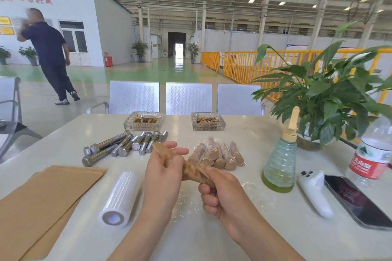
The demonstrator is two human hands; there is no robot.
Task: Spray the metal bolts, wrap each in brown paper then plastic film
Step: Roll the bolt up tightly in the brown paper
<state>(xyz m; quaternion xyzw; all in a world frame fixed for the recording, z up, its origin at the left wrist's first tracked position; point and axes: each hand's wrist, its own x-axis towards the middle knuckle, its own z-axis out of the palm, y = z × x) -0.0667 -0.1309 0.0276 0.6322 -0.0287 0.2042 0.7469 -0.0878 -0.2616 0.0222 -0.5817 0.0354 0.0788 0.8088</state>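
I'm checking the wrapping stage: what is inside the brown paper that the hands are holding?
The brown paper is twisted into a long roll, gripped by the left hand and right hand. Its contents are fully covered; the shape suggests a bolt, but no metal shows.

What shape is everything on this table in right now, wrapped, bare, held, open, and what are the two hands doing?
bolt in brown paper: held up, paper being twisted.
left hand: pinches the paper's loose end.
right hand: grips the wrapped end.
bare bolts: unwrapped, lying loose.
wrapped bolts: in paper and film, piled.
film roll: lying on its side.
brown paper sheets: flat, stacked.
spray bottle: upright, unheld.
phone: lying flat.
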